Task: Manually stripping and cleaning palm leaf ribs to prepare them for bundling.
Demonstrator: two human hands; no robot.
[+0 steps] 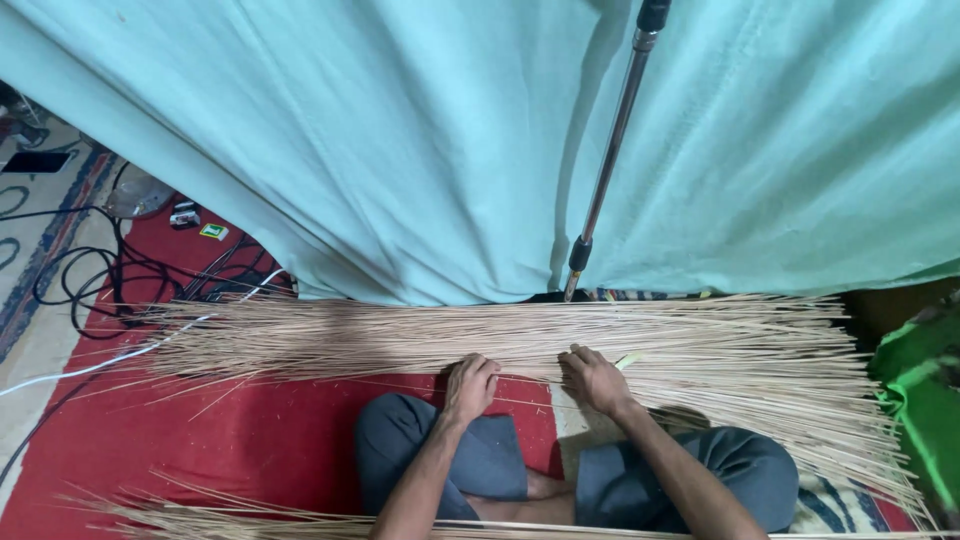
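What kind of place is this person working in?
Probably a home craft workspace on the floor: a spread of thin reed sticks on a red mat, a pale green cloth backdrop, and loose cables.

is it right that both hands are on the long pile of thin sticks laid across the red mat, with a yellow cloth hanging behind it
Not quite: the cloth hanging behind is pale teal, not yellow, as the head view shows. The rest stands: the left hand and right hand both rest on the long pile of thin sticks laid across the red mat.
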